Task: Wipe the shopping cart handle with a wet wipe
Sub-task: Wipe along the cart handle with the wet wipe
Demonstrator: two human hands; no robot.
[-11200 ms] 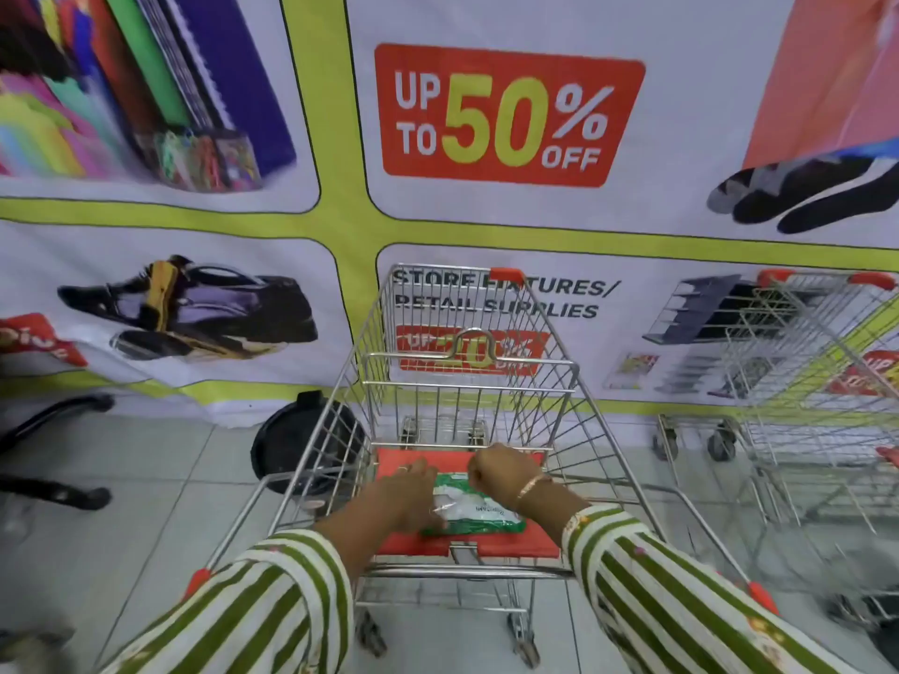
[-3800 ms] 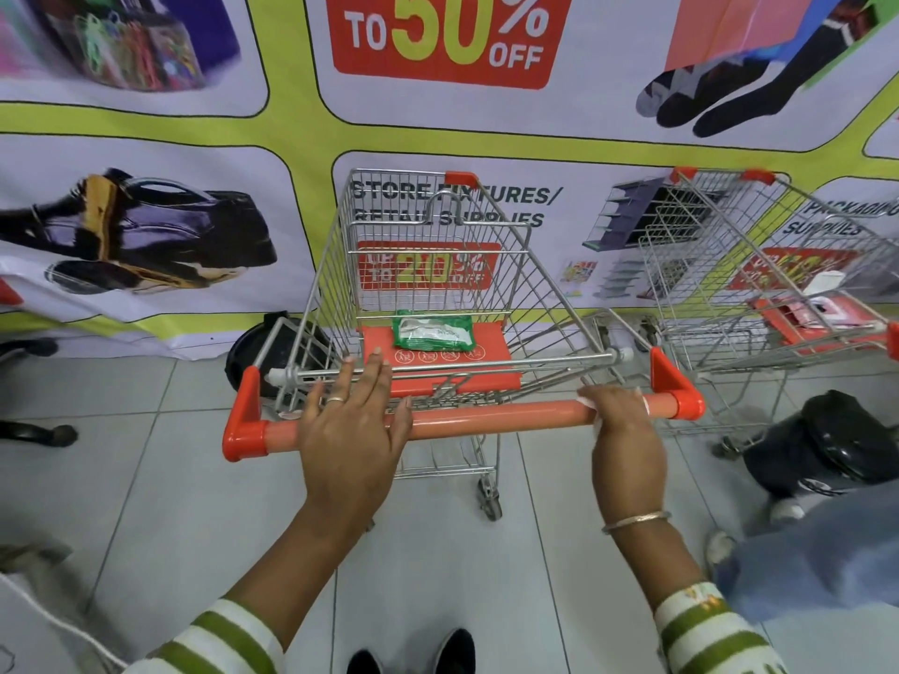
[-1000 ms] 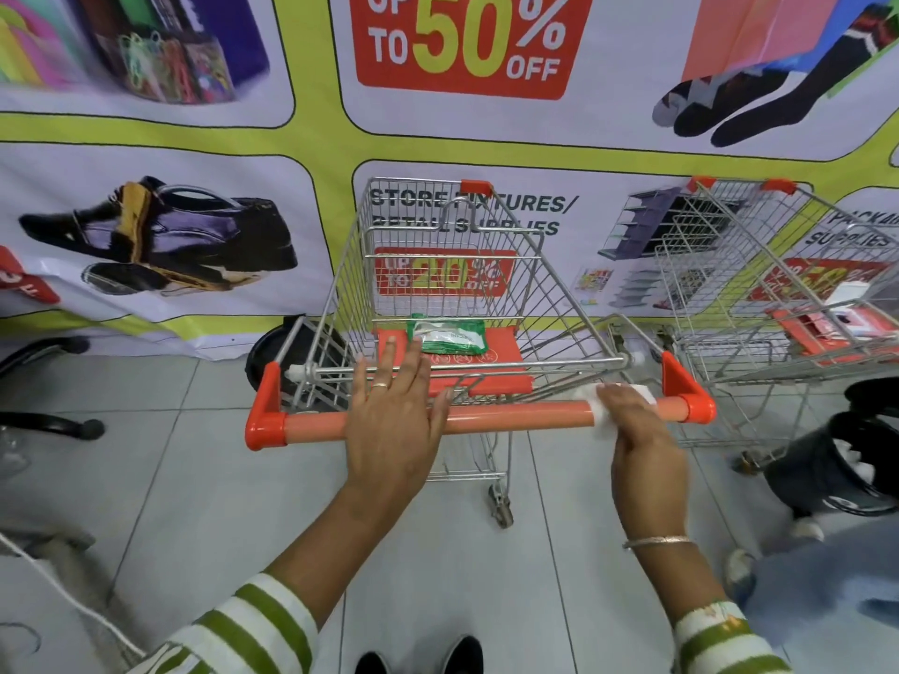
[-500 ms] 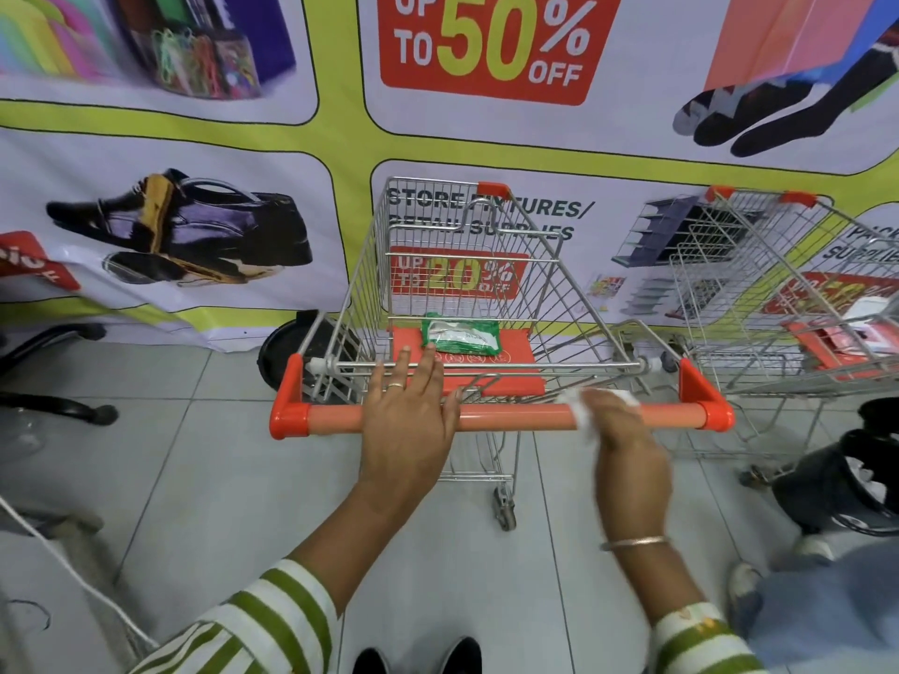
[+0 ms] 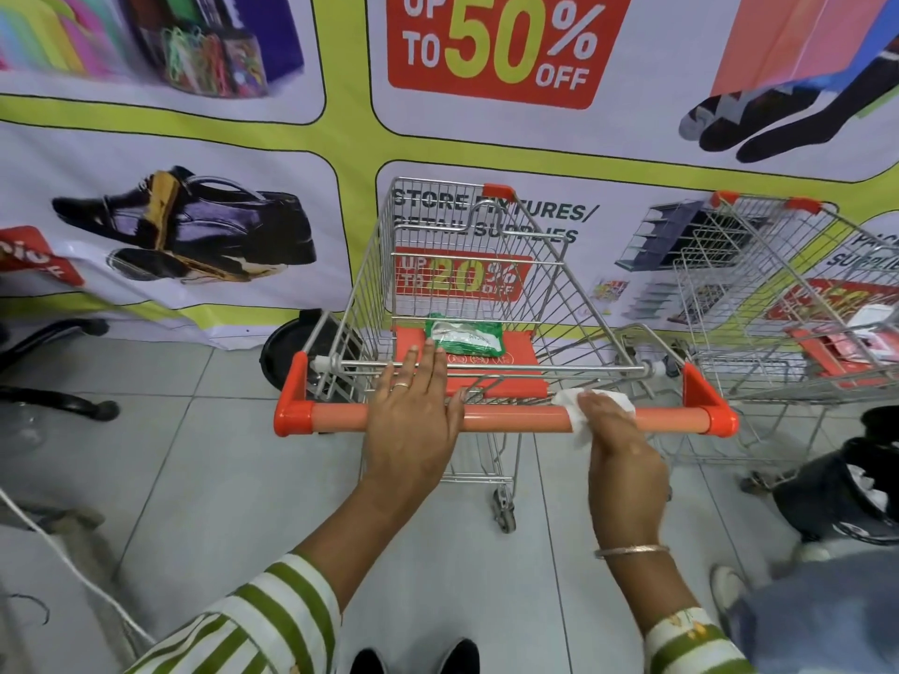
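Wiping under way, handle part covered.
Right hand (image 5: 620,445) presses the wet wipe (image 5: 581,406) on the orange cart handle (image 5: 511,420), right of centre; left hand (image 5: 413,420) lies flat, fingers extended, steadying it; left stretch apparently unwiped.

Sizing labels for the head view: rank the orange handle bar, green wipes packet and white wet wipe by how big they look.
1. orange handle bar
2. green wipes packet, though farther away
3. white wet wipe, partly hidden under the right hand

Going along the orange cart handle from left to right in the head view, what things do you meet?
Left end cap → left hand → bare bar → wipe → right hand → right end cap.
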